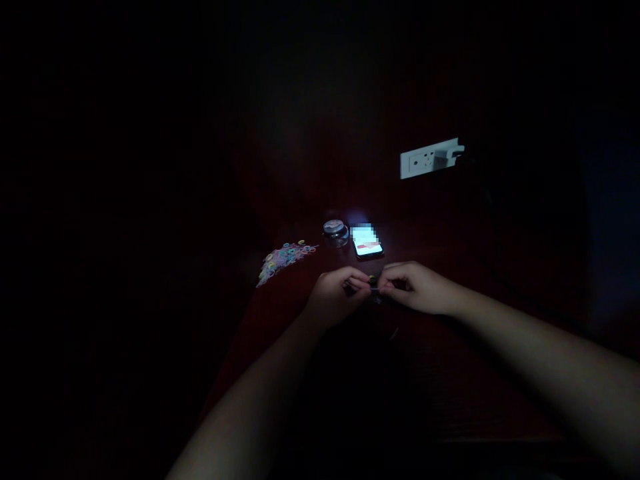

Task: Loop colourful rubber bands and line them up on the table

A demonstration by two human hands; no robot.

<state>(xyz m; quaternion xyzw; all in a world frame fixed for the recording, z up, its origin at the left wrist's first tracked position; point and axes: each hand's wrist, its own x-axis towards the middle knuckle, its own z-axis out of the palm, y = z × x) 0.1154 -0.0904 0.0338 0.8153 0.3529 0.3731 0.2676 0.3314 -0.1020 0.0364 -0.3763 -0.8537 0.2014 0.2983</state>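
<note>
Fingers of my left hand (340, 290) are pinched together close to my right hand (411, 287), which is pinched too. Between the fingertips runs a thin pale band (375, 289), held at both ends; the dark keeps its detail from showing. A small yellowish ring (373, 279) shows just behind it, and I cannot tell whether it touches the fingers. To the left of my hands lies a heap of small coloured elastic bands (286, 259). Beyond my hands a lit phone (367, 241) lies beside a round, clear jar (335, 233) with a lid.
The dark red tabletop (295, 293) is dimly lit, and its left edge runs close by the heap. A small pale scrap (394, 333) lies nearer to me. On the wall at the right is a white socket panel (417, 161) with a plug and a dark cable.
</note>
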